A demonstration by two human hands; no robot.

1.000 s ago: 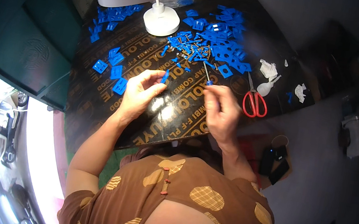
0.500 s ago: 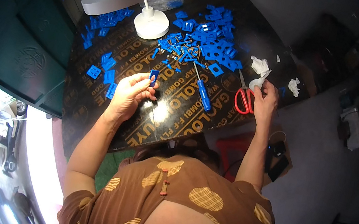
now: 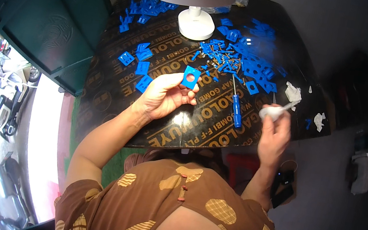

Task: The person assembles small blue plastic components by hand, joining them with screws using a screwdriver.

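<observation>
A flat blue plastic plate (image 3: 191,78) with a round hole is pinched upright between the thumb and fingers of my left hand (image 3: 162,95), above the table's near half. My right hand (image 3: 273,139) is closed around a white, tapering thing (image 3: 273,112), its narrow end pointing to the far right. Blur hides whether it is a small bottle or wadded tissue. A blue-handled screwdriver (image 3: 236,111) lies between my hands. Behind my right hand, the red scissors are mostly hidden.
Blue holed plates (image 3: 255,68) and blue pieces with screws (image 3: 218,55) are heaped beyond the screwdriver. More blue parts (image 3: 150,8) lie far left, several (image 3: 142,67) nearer. A white lamp (image 3: 195,24) stands at the back. Crumpled white tissues (image 3: 293,95) lie right.
My right hand has lifted the white thing and brought it nearer and inward. The blue plate in my left hand has turned, showing its hole. The whole view has shifted.
</observation>
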